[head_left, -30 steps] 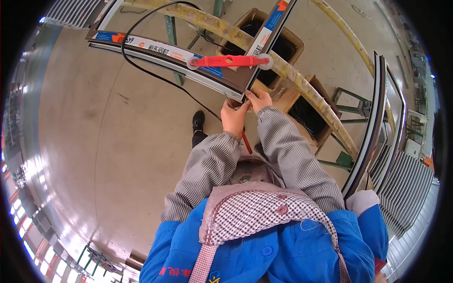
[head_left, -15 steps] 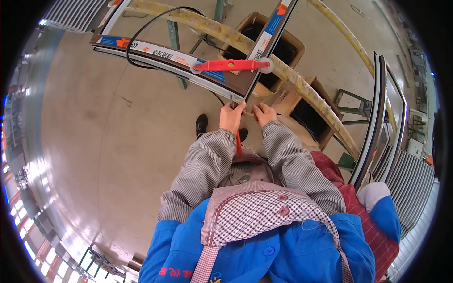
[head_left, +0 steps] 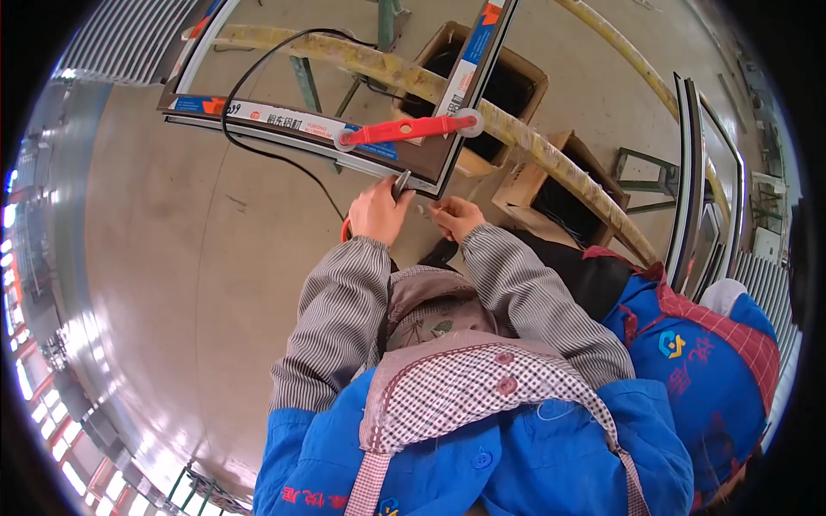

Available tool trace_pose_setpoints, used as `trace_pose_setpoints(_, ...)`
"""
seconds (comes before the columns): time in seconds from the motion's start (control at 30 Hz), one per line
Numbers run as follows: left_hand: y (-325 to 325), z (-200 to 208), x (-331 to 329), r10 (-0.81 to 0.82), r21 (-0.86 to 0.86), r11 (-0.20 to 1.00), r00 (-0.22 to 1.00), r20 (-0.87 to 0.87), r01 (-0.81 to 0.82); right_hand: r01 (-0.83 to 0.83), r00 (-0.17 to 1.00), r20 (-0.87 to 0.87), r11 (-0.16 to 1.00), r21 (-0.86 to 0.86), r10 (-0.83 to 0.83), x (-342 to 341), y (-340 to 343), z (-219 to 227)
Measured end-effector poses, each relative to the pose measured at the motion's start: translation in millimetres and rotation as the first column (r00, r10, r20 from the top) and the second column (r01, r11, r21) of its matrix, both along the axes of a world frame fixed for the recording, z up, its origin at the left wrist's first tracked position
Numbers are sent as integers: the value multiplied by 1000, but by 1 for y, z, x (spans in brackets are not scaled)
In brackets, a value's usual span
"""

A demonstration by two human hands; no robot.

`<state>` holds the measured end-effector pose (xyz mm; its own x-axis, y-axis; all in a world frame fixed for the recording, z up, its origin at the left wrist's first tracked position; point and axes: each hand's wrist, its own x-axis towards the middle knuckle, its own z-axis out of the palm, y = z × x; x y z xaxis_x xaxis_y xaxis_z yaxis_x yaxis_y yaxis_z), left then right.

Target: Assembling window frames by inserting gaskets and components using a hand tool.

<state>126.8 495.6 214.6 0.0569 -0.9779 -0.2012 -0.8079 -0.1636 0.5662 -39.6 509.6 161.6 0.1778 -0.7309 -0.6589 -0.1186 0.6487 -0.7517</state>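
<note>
A dark window or door frame (head_left: 267, 127) with printed protective tape lies ahead of me, its near corner just beyond my hands. My left hand (head_left: 379, 211) is closed around a red-handled metal tool (head_left: 401, 183); its tip points at the frame's edge and the grip is mostly hidden. My right hand (head_left: 457, 218) is beside it under the corner, fingers pinched together; a tiny pale bit shows at the fingertips, too small to name. A black rubber-like strip (head_left: 284, 161) loops over the frame and runs down toward my left hand. Across the corner rests a red bar (head_left: 404, 130) with pale round ends.
Yellowish wrapped rails (head_left: 551, 155) on green legs support the frame. Open cardboard boxes (head_left: 516, 193) holding dark material stand beneath. At right, a co-worker (head_left: 697, 361) in blue with a red checked apron bends close to me, near another upright frame (head_left: 686, 172).
My left hand has moved left and back from the corner with the tool, turning it. My right hand shifted slightly left. The black strip now hangs lower. The co-worker has come closer at right.
</note>
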Motion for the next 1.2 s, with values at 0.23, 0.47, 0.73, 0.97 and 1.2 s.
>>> trace_pose_setpoints(0.23,-4,-4,1,37,39,999,999,-40,-36,203,978,-76,972,122,-194,28,-7,-6)
trace_pose_setpoints(0.47,-12,-3,6,38,47,998,999,9,-38,306,945,-158,946,109,-288,35,-15,-1)
trace_pose_setpoints(0.73,-17,-6,21,-270,98,960,961,56,264,500,853,-149,865,-43,-501,55,-1,-32)
trace_pose_setpoints(0.97,-43,-8,80,-555,159,813,828,-75,560,765,643,-82,638,87,-761,95,20,-17)
trace_pose_setpoints(1.2,-51,-44,95,-238,277,797,701,-673,536,725,619,496,686,-63,-609,233,75,-8)
